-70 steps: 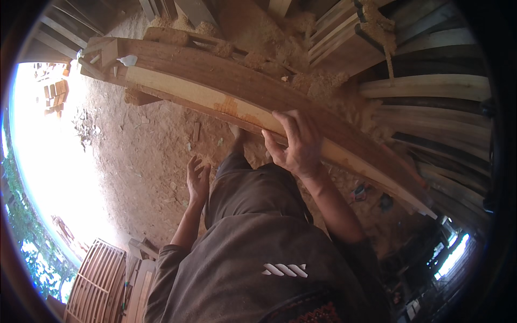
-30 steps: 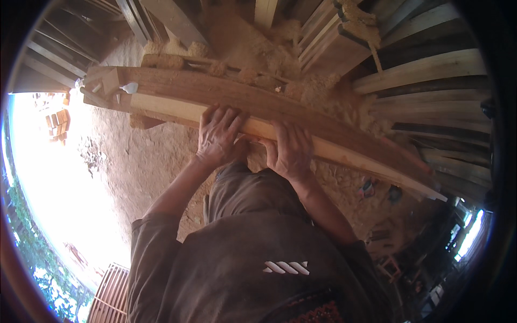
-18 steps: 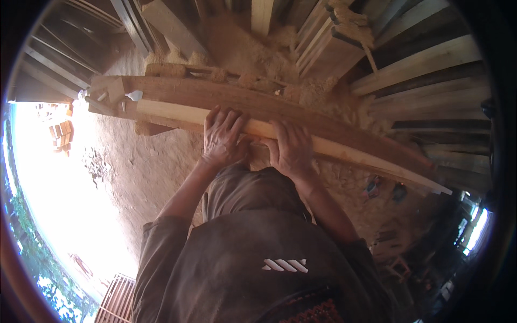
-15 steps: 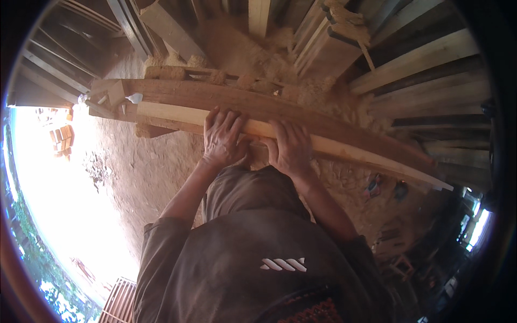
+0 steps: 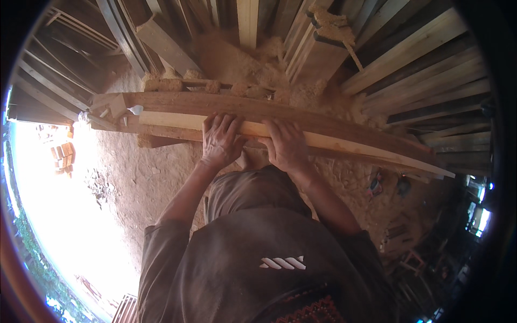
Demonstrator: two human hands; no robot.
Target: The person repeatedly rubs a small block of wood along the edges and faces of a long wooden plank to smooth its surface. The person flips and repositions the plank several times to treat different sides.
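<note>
A long, pale wooden board [image 5: 344,144] lies lengthwise along a darker brown wooden bench [image 5: 188,101] in front of me. Near its middle, my left hand [image 5: 219,141] curls its fingers over the board's upper edge, thumb on the near side. A short way to the right, my right hand [image 5: 286,144] grips the same board likewise, its thumb pointing towards the left hand. The board's tapering right end reaches out past the bench. What lies under the palms is hidden.
Wood offcuts and a small white piece [image 5: 135,110] sit at the bench's left end. Several timber planks [image 5: 425,46] lean beyond the bench, with sawdust heaped among them. A shavings-topped post [image 5: 323,54] stands at the far side. Bright daylight comes in at left.
My view has shifted a little, so the bench's left end appears lower and the timbers sit further left. Both hands keep their hold on the board; the right hand appears slightly further left.
</note>
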